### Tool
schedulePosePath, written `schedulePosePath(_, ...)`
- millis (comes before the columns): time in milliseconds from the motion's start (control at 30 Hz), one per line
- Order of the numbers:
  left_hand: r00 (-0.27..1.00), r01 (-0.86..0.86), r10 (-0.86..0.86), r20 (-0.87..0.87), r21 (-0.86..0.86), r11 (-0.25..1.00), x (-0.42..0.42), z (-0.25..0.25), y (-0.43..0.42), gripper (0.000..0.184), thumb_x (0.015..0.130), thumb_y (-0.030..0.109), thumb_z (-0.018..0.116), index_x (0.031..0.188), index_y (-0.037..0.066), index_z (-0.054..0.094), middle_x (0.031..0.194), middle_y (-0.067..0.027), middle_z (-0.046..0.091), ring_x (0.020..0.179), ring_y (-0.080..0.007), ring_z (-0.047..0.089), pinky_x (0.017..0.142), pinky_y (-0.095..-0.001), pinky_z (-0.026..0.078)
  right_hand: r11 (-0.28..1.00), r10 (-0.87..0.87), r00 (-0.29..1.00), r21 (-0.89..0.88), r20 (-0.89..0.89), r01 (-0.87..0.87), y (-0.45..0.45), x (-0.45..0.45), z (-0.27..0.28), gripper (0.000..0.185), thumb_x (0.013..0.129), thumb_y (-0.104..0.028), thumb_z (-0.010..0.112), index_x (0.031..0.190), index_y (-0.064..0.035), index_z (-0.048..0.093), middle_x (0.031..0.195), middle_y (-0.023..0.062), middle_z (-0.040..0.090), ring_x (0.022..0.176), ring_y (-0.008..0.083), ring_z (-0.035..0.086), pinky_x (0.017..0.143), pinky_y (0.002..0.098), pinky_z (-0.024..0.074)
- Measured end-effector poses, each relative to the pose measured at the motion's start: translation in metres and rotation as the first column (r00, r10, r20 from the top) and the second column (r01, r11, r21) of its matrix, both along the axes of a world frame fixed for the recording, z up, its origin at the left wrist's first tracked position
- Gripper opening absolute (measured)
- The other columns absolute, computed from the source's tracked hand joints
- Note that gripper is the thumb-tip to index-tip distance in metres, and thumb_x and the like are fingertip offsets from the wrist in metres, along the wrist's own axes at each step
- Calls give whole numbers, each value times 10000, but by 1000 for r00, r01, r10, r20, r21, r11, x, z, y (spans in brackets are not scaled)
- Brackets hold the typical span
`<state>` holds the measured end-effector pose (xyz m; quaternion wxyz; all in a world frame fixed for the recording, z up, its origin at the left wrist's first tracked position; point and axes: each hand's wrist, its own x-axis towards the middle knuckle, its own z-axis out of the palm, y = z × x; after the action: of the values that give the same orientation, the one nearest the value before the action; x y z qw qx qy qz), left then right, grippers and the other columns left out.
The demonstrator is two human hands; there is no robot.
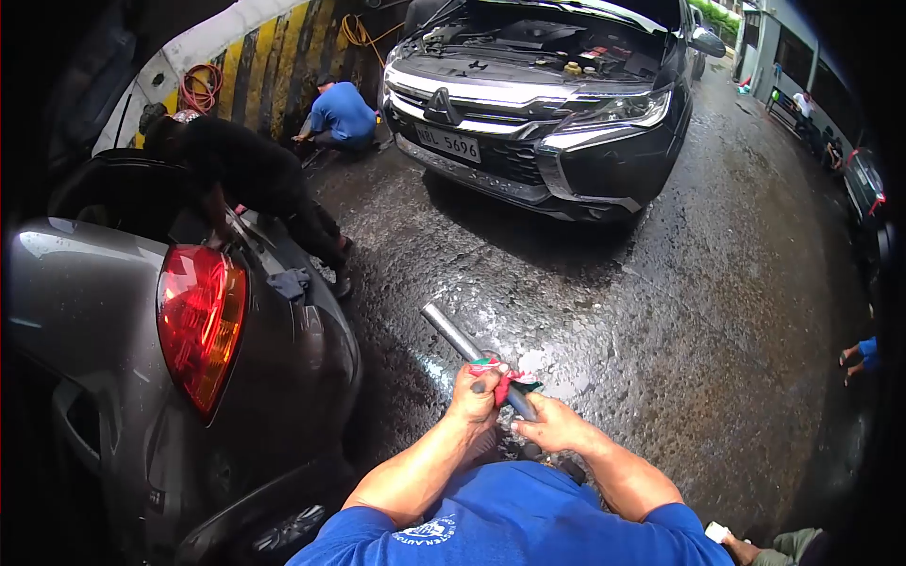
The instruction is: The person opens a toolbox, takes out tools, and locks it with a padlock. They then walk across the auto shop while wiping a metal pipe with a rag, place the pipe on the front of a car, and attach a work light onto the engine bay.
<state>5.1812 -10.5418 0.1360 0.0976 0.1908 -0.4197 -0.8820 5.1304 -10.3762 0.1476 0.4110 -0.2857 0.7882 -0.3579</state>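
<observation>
The metal tube (451, 332) is in the person's two hands, on the near side of the dark SUV (514, 179), over the wet pavement (736, 236) and well apart from the front bumper; it slants, with its bare silvery end pointing toward the SUV and its darker end toward the person. The left hand (472, 391), the one nearer the SUV along the tube, has its fingers curled around a red, green and white cloth (501, 389) bunched against the metal. A small dark round end shows at that hand, and what it belongs to cannot be told. The right hand (552, 424), farther from the SUV, grips the darker end with the thumb laid along it; its other fingers are mostly hidden beneath, so how they press cannot be told. The SUV's engine bay (538, 42) is exposed. Left of the SUV, nearer the camera, a grey car (85, 283) shows a lit red tail light (203, 321), and a person in black (250, 170) bends over it. Just beside the SUV's front, a person in blue (344, 113) crouches near a striped wall (269, 71).
</observation>
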Motion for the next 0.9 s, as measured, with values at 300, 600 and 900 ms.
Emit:
schedulePosePath(300, 942, -292, 326, -75, 290, 911, -76, -37, -187, 71, 876, 87, 629, 825, 42, 610, 757, -68, 627, 762, -233, 633, 811, -408, 514, 947, 300, 947, 158, -115, -280, -129, -115, -21, 450, 849, -361, 665, 1140, -28, 581, 943, 237, 665, 907, 384, 659, 802, 445, 521)
schedulePosePath(600, 912, -376, 411, 1, 407, 833, -160, -39, -332, 153, 878, 174, 667, 893, 30, 617, 818, -77, 642, 792, -211, 637, 780, -380, 528, 929, 316, 931, 257, -181, -266, -286, -239, -5, 366, 813, -282, 722, 1081, -48, 635, 931, 220, 681, 922, 368, 663, 783, 434, 510)
schedulePosePath(900, 992, -82, 112, -51, 400, 913, -210, 5, -436, 332, 911, 314, 656, 1176, 117, 625, 967, -17, 652, 904, -163, 632, 709, -410, 524, 898, 424, 891, 204, -164, -390, -411, -332, -34, 326, 781, -237, 756, 974, -18, 610, 845, 220, 663, 830, 380, 657, 719, 441, 497)
